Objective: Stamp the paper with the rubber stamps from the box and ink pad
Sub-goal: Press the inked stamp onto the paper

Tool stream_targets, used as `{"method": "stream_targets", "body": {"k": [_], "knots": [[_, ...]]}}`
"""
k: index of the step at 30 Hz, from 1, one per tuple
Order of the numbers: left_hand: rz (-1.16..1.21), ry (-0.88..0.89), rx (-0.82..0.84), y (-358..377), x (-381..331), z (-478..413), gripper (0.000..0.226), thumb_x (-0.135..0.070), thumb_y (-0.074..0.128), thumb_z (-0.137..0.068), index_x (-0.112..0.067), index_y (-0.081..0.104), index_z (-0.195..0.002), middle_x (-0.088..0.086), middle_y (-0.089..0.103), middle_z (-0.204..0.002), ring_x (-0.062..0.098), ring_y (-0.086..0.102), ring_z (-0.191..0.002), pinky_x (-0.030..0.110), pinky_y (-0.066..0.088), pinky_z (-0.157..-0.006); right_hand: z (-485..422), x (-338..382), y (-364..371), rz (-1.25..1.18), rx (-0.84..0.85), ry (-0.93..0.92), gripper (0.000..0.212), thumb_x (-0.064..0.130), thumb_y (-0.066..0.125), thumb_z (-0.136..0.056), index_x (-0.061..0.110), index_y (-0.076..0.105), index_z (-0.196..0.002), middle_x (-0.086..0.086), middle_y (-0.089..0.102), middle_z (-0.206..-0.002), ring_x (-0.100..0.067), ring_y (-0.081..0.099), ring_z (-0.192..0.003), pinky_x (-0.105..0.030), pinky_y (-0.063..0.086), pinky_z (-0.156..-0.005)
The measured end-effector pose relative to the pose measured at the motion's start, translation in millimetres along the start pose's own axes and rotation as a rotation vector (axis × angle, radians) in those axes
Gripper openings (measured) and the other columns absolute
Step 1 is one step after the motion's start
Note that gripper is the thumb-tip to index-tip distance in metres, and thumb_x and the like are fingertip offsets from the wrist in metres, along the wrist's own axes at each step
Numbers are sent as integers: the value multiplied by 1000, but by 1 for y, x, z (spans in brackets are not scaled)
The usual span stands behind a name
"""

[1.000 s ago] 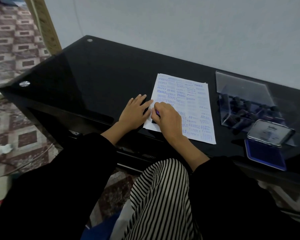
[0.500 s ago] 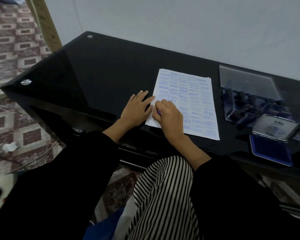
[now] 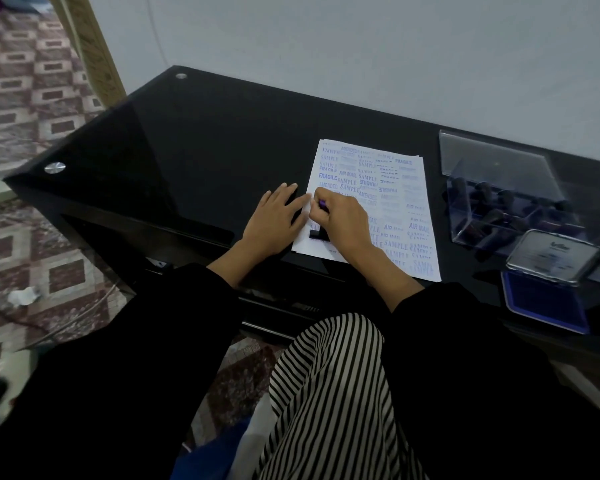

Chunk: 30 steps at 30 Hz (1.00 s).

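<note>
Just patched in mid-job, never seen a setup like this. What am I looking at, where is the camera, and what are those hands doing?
No machine here: a person works with two bare hands. The one picture comes from a wide-angle camera worn on the head, looking forward and down. On the black table lies a paper already covered with blue prints such as SAMPLE, FRAGILE and AIR MAIL. The left hand lies flat, fingers straight, at the paper's left edge. The right hand grips a stamp, its black base down on the paper near the lower left corner. To the right stand a clear box, lid up, with more stamps inside, and nearer the person an open ink pad with a blue surface.
</note>
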<state>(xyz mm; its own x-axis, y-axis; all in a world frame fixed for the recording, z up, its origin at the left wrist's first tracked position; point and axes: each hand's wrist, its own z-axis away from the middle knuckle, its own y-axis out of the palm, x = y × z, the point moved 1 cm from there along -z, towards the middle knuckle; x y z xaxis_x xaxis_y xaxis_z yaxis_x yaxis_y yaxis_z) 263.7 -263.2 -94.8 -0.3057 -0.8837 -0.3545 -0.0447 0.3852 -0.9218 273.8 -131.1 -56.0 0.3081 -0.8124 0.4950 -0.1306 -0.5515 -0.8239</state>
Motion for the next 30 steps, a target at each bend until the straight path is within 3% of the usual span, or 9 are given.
{"method": "stream_targets", "body": {"k": [8,14,19,21,25,30], "knots": [[-6,-4,5,-1,0,0,45,-31,28,-101,-21,31,-145,9,21,-155,22,10,-146,37,7,-119,16,4,4,-25,-105,-66,42,11,52,-87,26,25,-58,4,33,-56,-11,29,-53,-21,19,-46],[-9,-5,12,1,1,-1,45,-30,29,-101,-21,30,-146,8,19,-156,21,10,-146,37,6,-119,31,6,11,162,-299,-204,25,15,52,-83,15,38,-62,1,38,-56,-11,30,-56,-14,8,-42],[-16,-6,15,0,1,-1,45,-30,30,-101,-21,29,-146,8,18,-156,21,9,-146,36,6,-119,39,6,13,284,-408,-270,26,15,54,-84,12,45,-60,1,41,-57,-9,29,-58,-18,13,-42],[-10,-7,15,0,0,-1,46,-30,29,-101,-21,29,-146,8,19,-156,21,9,-146,36,6,-119,35,7,10,216,-318,-226,28,15,54,-85,16,38,-62,4,35,-58,-11,31,-57,-16,10,-42],[0,-6,5,-1,0,1,45,-31,29,-101,-21,31,-145,8,21,-155,22,11,-146,37,7,-119,14,4,-8,109,-43,-55,37,20,47,-92,21,28,-60,3,35,-56,-15,34,-57,-23,21,-46],[3,-8,15,-1,1,-1,46,-30,30,-101,-21,29,-146,7,19,-156,21,9,-147,36,5,-119,9,-14,-38,-99,-283,107,24,15,47,-90,11,40,-68,-1,39,-57,-12,30,-54,-25,21,-48]]}}
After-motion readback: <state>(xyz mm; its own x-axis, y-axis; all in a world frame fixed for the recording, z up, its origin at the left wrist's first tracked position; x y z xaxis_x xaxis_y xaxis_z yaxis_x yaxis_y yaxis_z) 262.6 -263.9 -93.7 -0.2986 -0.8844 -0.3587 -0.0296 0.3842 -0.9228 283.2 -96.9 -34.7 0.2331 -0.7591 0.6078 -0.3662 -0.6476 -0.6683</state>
